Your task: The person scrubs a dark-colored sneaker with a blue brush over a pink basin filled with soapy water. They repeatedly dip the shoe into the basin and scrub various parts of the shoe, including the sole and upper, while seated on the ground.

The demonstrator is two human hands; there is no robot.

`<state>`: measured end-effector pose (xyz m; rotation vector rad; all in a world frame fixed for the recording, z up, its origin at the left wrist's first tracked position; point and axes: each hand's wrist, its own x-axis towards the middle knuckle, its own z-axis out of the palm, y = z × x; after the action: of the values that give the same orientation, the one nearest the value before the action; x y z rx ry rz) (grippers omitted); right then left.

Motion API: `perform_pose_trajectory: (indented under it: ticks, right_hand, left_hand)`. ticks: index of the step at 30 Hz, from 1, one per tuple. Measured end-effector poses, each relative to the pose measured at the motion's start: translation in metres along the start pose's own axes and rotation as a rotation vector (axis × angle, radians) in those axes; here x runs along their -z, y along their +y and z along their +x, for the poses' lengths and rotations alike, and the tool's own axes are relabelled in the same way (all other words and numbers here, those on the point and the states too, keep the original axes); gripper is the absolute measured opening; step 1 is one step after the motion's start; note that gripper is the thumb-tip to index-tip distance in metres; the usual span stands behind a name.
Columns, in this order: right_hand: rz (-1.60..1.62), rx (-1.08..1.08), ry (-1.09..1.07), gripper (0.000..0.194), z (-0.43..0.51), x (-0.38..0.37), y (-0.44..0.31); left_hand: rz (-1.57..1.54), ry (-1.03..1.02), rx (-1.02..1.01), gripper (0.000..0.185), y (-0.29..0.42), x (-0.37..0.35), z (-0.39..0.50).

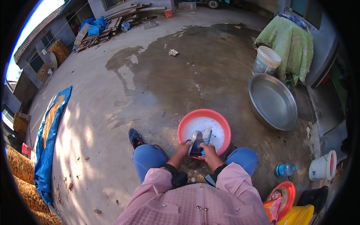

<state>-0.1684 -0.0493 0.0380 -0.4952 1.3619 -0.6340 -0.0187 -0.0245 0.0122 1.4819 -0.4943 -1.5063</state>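
Observation:
A red plastic basin [182, 121] of white suds [194, 123] stands on the ground between my knees. Over its near part, my left hand [184, 148] grips a dark shoe [196, 143] by its left side, with the light-coloured toe pointing away from me. My right hand [209, 153] is closed around the blue handle of a scrub brush [207, 135], and its thumb lies close to the shoe's right side. The brush head is up, beside the shoe, with its pale side showing. The fingers under the shoe are partly hidden.
A large metal basin [272, 101] and a lidded white bucket [267, 60] stand at the right. Nearer on that side are a plastic bottle [285, 170], another white bucket [320, 167] and a yellow tub [298, 215]. Grain lies on a blue tarp [46, 171] at the left. The concrete ahead is wet.

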Motion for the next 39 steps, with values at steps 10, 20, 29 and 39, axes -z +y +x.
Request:
perform_pose_trajectory:
  ticks: [10,20,29,39]
  right_hand:
    - [-0.005,0.0,-0.018,0.03,-0.003,-0.001,-0.001]
    - [-0.018,-0.027,-0.031,0.033,0.009,0.001,0.007]
    - [-0.021,-0.017,-0.021,0.037,0.011,0.002,0.009]
    - [-0.041,-0.033,-0.046,0.026,-0.002,0.0,-0.002]
  left_hand:
    - [0.111,0.052,0.098,0.038,0.005,0.0,-0.005]
    - [0.115,0.066,0.079,0.033,0.011,-0.003,-0.009]
    - [0.145,0.044,0.088,0.037,-0.005,0.005,0.005]
    - [0.134,0.052,0.01,0.037,-0.004,0.004,-0.002]
